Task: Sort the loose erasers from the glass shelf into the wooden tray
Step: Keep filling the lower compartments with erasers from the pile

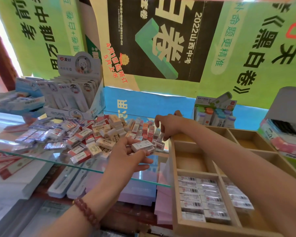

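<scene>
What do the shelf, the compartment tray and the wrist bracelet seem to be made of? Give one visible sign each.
Shelf: clear glass, glossy; boxes show through it and its edge looks greenish. Tray: pale wood, matt, apparently unvarnished; faint grain shows. Bracelet: polished reddish-brown beads; stone, glass or plastic, cannot tell.

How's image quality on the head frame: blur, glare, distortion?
Head view: wide-angle bending curves the posters; far left edge blown out; glass shelf shows reflections and stock beneath; erasers and left hand fairly sharp, frame edges smeared.
</scene>
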